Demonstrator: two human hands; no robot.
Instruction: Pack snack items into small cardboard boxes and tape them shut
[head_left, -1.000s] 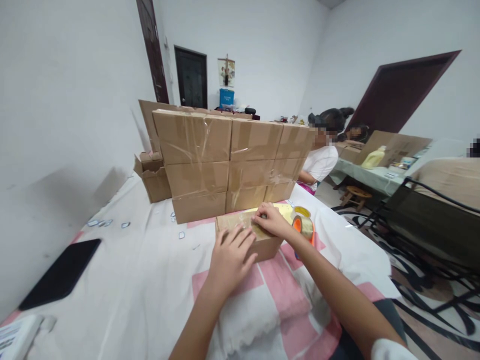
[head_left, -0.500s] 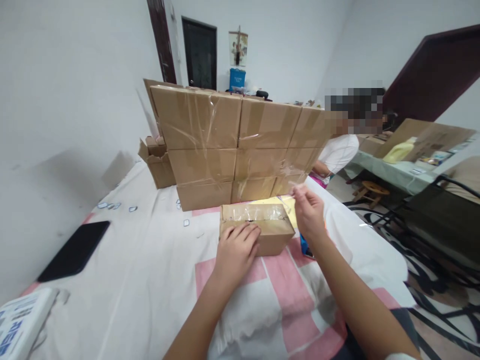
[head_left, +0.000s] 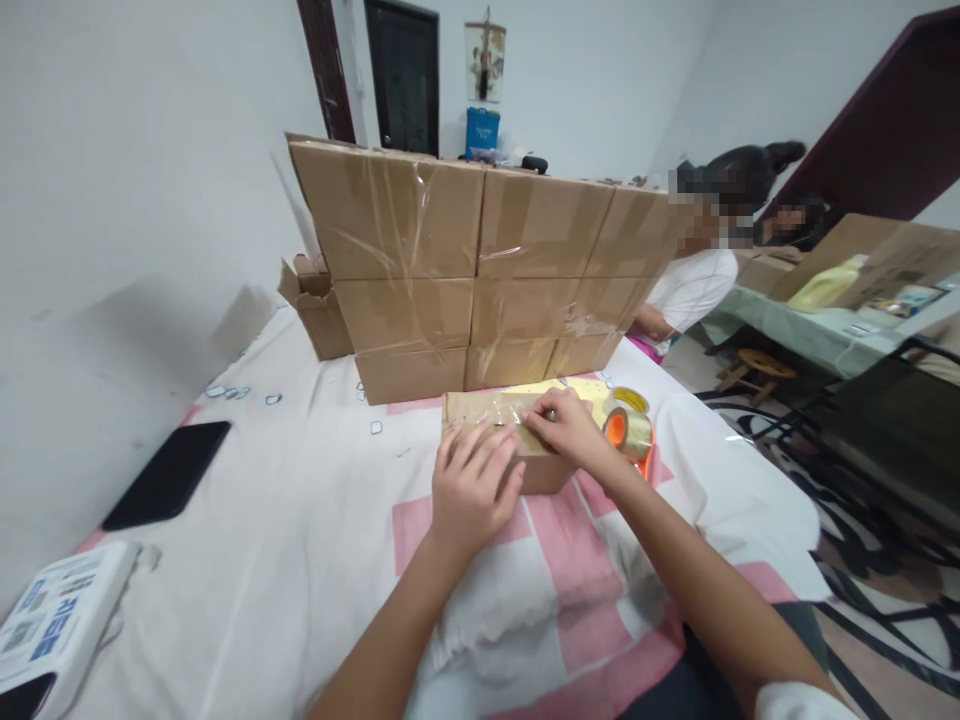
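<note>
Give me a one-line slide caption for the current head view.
Left hand and right hand on a small taped carton, before stacked cardboard boxes.

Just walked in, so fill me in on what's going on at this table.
Someone is working on a small cardboard box: the left hand lies spread on it, and the right hand is at the clear tape on top. Behind stand stacked boxes; tape rolls sit to the right.

My view is fairly bright, with glints on the box stack (head_left: 431, 315)'s tape (head_left: 420, 205), soft wall (head_left: 142, 150) shadows left of it.
</note>
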